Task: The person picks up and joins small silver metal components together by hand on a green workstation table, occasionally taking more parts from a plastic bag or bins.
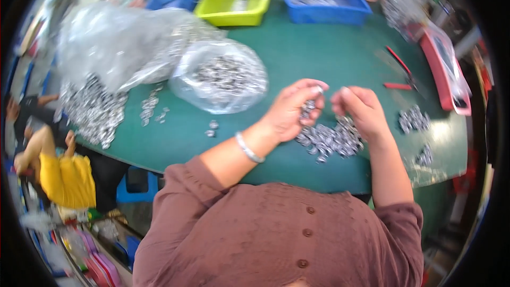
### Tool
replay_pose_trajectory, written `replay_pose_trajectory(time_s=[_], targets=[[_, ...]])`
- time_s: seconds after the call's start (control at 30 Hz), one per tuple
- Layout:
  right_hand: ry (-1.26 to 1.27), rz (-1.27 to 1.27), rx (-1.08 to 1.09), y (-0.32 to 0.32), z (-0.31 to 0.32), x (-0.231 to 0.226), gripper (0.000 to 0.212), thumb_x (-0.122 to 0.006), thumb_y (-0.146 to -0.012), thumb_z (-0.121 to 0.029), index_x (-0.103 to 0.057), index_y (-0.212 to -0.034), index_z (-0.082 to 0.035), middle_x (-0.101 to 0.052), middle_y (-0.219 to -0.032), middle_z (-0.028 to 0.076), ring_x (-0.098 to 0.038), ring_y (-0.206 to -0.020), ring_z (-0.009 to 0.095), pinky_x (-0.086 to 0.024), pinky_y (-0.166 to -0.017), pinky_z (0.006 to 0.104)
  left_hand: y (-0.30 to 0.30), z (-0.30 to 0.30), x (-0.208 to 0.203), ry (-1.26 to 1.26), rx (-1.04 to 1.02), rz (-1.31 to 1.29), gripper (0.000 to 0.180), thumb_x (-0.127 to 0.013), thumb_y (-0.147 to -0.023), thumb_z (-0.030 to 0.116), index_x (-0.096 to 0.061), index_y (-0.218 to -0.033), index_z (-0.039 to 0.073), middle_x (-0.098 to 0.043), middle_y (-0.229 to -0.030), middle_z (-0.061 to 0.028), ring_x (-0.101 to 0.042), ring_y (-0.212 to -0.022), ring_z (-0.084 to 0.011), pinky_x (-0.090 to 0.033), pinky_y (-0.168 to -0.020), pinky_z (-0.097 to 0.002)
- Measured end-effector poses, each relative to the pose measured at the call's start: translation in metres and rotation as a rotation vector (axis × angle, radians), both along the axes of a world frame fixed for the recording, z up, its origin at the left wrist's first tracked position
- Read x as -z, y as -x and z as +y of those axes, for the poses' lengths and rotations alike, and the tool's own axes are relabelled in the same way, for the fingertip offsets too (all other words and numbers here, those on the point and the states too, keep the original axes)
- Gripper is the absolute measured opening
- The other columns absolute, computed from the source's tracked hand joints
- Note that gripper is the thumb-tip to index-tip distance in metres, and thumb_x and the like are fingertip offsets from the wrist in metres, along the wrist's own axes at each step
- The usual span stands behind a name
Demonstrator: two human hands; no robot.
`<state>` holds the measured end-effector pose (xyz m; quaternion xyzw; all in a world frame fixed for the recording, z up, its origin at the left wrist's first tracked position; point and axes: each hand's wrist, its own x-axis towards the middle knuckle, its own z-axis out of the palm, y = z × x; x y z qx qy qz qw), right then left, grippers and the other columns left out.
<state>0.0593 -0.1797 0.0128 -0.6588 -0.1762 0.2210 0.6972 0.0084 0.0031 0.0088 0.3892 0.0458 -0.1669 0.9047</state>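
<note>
Several small shiny metal parts sit in my left hand, its fingers curled round them and its thumb and forefinger pinched together at the top. Close by on the right, my right hand is closed, thumb against the bent forefinger; whatever it may hold is too small or hidden to make out. The two hands are a short gap apart. Under and just in front of them lies a loose pile of small metal parts on the green table.
A clear plastic bag of metal parts lies left of my hands, beside a larger heap. Farther off stand a yellow-green bin and a blue bin. Red-handled pliers and a pink tray are at right. A person in yellow sits left.
</note>
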Motion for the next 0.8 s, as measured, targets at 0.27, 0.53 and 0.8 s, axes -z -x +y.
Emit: replay_pose_trajectory(time_s=[0.27,0.53,0.8], targets=[[-0.009,-0.038,0.077,-0.003,-0.002,0.013,0.026,-0.052,-0.088,-0.022,-0.061,-0.077,0.0,-0.058,-0.065,0.003,-0.051,-0.059,0.01,-0.04,-0.055,0.0228,0.001,0.027,-0.028,-0.197,-0.112,-0.114,0.012,-0.055,-0.086,0.02,-0.057,-0.086,0.008,-0.051,-0.067,0.0003,-0.042,-0.05,-0.0034,-0.028,-0.038,-0.0158],[0.012,-0.115,0.044,-0.003,0.004,0.018,0.022,-0.054,-0.087,-0.019,-0.061,-0.076,-0.001,-0.058,-0.063,0.003,-0.052,-0.058,0.009,-0.041,-0.055,0.0224,0.005,0.119,-0.066,-1.897,-0.124,-0.627,0.018,-0.055,-0.077,0.021,-0.061,-0.083,0.005,-0.06,-0.085,-0.0153,-0.057,-0.082,-0.0331,-0.045,-0.073,-0.0413],[0.043,-0.166,0.04,-0.009,0.003,0.024,0.02,-0.056,-0.086,-0.017,-0.061,-0.077,0.0,-0.058,-0.065,0.002,-0.052,-0.059,0.008,-0.04,-0.054,0.0213,-0.01,0.152,-0.052,-2.164,0.017,-0.861,0.014,-0.056,-0.075,0.019,-0.06,-0.081,0.006,-0.057,-0.086,-0.0148,-0.057,-0.082,-0.0322,-0.046,-0.071,-0.0414]])
